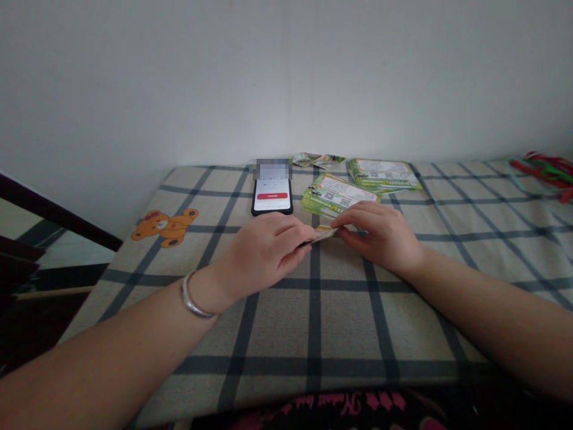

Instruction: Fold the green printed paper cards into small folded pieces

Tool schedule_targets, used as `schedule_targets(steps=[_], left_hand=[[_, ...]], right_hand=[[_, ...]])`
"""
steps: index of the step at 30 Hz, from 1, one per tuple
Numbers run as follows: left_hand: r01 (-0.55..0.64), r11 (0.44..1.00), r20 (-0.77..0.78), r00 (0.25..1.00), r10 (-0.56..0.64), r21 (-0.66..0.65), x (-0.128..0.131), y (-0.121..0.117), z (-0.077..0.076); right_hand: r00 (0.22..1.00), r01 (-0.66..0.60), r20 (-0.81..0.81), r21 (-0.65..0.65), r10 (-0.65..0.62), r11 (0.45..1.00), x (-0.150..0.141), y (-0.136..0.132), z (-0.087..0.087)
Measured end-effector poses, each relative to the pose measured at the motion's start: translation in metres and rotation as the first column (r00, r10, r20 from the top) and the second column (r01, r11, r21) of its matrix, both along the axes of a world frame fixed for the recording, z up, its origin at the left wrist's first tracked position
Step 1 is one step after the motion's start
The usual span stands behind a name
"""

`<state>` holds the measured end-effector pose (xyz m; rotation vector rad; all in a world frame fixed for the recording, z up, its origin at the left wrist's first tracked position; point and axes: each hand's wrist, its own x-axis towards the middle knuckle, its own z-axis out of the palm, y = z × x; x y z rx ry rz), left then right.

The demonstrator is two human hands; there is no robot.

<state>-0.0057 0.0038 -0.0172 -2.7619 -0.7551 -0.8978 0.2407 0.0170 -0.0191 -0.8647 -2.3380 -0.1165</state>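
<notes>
Between my two hands, a little above the checked tablecloth, is a thin printed card (324, 232), seen nearly edge-on and partly covered by fingers. My left hand (273, 246), with a silver bangle at its wrist, pinches the card's left end. My right hand (380, 233) is closed on its right end, thumb below and fingers above. Just behind the right hand lies a fanned stack of green and white printed cards (331, 194). Farther back to the right is a second stack of similar cards (385, 173).
A phone (272, 197) with a lit screen lies behind my left hand. Crumpled or folded printed pieces (317, 159) sit by the wall. An orange bear figure (163, 228) is at the left on the checked cloth (286, 322). Red and green items (548, 170) lie far right.
</notes>
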Motion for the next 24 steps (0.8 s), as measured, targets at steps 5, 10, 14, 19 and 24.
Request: schedule_targets(steps=[5, 10, 14, 19, 24], left_hand=[[-0.076, 0.997, 0.076, 0.994, 0.077, -0.013, -0.001, -0.002, 0.002], [-0.161, 0.979, 0.179, 0.967, 0.182, -0.123, -0.001, -0.001, -0.001], [-0.166, 0.955, 0.217, 0.951, 0.222, -0.247, 0.0, 0.002, -0.004], [-0.157, 0.925, 0.207, 0.949, 0.239, -0.347, 0.0, 0.006, -0.009], [-0.207, 0.901, 0.138, 0.951, 0.277, -0.382, 0.001, 0.008, -0.011]], right_hand=[[0.998, -0.035, -0.044, 0.042, 0.037, 0.998, -0.001, -0.002, 0.003], [0.991, -0.049, -0.12, 0.027, 0.052, 0.998, -0.002, -0.002, 0.004], [0.982, -0.003, -0.186, -0.11, -0.017, 0.994, -0.003, -0.001, 0.0], [0.963, -0.008, -0.258, -0.337, -0.084, 0.941, -0.004, 0.002, -0.005], [0.96, -0.044, -0.266, -0.449, -0.087, 0.892, -0.004, 0.005, -0.008]])
